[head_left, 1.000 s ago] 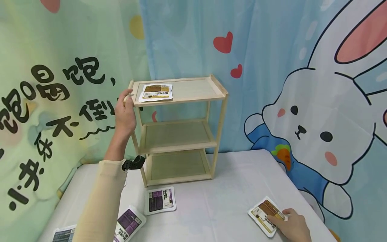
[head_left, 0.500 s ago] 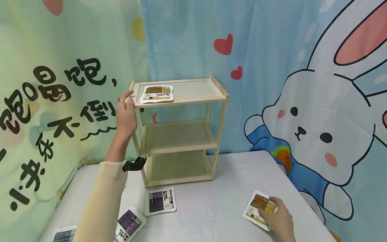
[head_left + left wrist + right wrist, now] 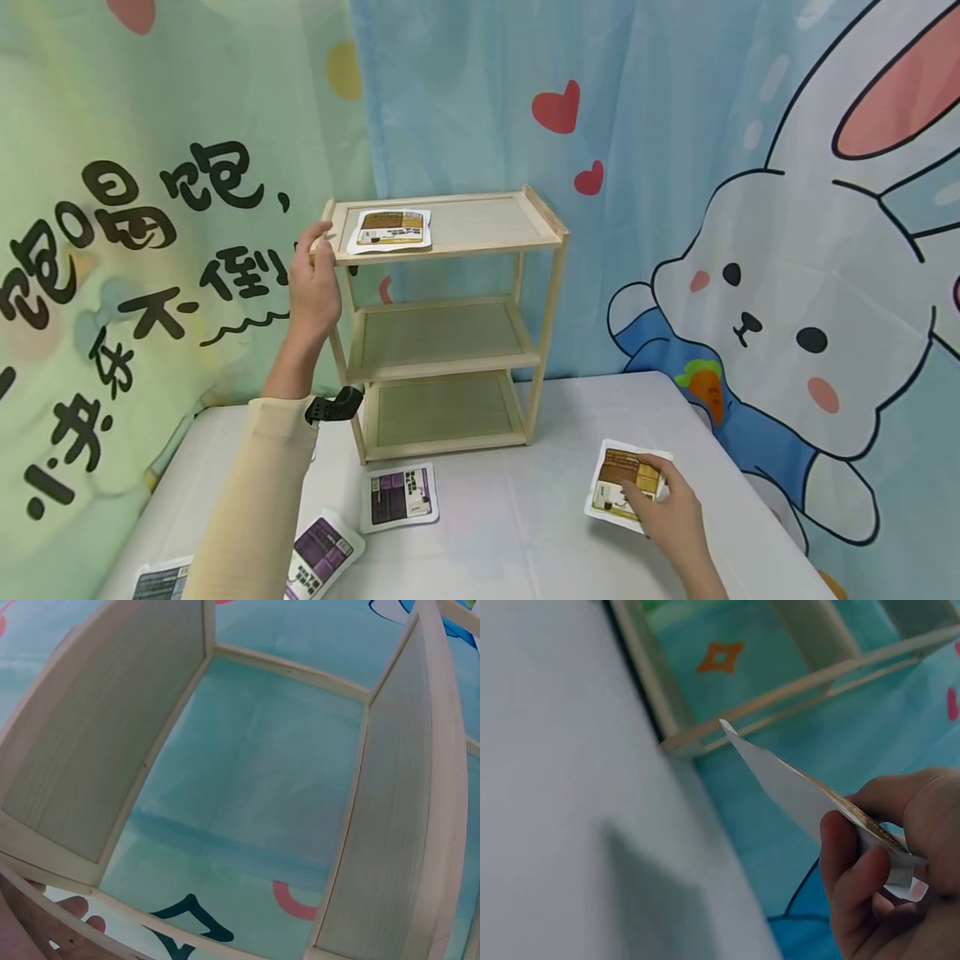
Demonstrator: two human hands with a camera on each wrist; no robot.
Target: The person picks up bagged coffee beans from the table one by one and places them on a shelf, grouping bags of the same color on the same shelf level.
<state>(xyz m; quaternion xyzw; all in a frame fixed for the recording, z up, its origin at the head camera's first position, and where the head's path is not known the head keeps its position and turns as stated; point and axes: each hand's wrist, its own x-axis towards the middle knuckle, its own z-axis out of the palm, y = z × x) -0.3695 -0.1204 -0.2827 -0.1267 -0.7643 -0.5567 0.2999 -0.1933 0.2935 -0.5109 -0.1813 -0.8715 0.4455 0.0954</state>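
Wooden rack (image 3: 450, 321) with one brown pouch (image 3: 393, 229) on top, gripped at its corner by left hand (image 3: 313, 283); right hand (image 3: 671, 521) pinching another brown packet (image 3: 622, 483), partly hidden.

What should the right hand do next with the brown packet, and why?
Probably carry the brown packet up to the top shelf. The right hand pinches it clear of the table, the left hand grips the rack, and a matching packet lies up there beside bare space.

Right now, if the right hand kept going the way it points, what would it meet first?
The right hand, gripping a brown packet, points toward the wooden rack; likely its bottom shelf, though depth is unclear.
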